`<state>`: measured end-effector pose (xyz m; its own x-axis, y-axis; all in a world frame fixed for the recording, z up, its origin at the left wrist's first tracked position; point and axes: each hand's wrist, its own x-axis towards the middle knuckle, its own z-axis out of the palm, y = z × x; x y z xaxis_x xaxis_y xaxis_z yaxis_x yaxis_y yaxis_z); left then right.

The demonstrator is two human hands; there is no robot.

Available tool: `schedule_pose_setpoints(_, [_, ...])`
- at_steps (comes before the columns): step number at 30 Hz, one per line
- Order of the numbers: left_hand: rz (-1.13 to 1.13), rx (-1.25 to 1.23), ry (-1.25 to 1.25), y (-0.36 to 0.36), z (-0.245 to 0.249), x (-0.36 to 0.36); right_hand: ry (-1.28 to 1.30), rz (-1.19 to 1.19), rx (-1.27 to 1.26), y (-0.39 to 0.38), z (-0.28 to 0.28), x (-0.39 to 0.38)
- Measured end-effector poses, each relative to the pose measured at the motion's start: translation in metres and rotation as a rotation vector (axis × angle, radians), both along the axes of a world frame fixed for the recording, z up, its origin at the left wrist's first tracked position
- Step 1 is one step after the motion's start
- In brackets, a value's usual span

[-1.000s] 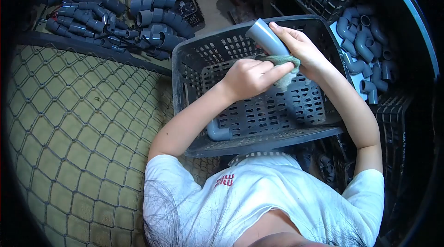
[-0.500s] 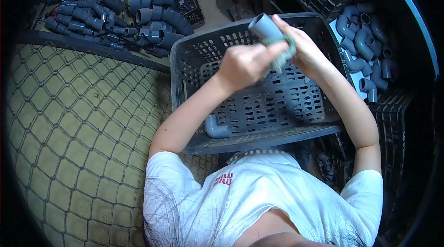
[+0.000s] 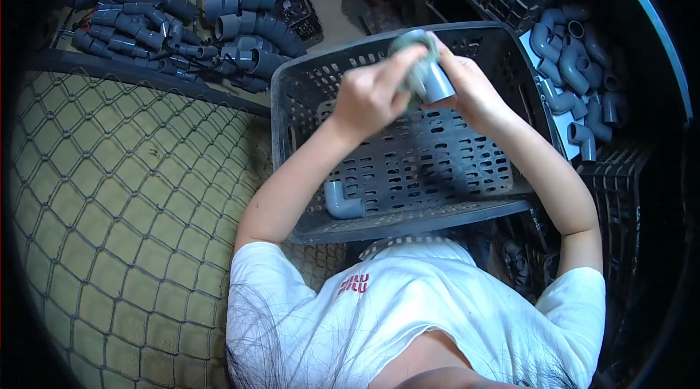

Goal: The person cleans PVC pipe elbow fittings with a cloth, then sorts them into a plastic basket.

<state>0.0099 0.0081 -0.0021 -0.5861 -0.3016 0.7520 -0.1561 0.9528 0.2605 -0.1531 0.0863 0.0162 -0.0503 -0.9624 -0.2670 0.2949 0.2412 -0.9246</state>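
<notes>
grey pipe fitting gripped in closed right hand above grey crate | green pad pressed on its end by closed left hand | elbow fitting lying in crate

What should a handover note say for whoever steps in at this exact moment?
Left hand: shut on a green pad, pressed over the top end of the grey pipe piece.
Right hand: shut on that pipe piece, over the grey basket.
Done: one elbow lies in the basket.
Left: fittings outside it, in a left heap and a right heap.
</notes>
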Motion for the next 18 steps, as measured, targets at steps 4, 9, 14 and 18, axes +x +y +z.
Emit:
schedule_pose_setpoints(4, [-0.254, -0.082, -0.189, 0.008, 0.0, 0.008, 0.059, 0.076, 0.02, -0.004, -0.002, -0.014])
schedule_pose_setpoints(9, [0.008, 0.074, -0.036, -0.011, -0.003, 0.009, 0.034, 0.061, -0.02, -0.005, -0.006, -0.007])
schedule_pose_setpoints(14, [-0.247, -0.051, -0.243, 0.013, -0.01, 0.007, 0.019, -0.031, -0.083, -0.008, -0.006, -0.006])
schedule_pose_setpoints(18, [-0.07, 0.08, -0.021, -0.001, -0.003, 0.002, -0.038, 0.032, -0.045, -0.008, -0.001, -0.007])
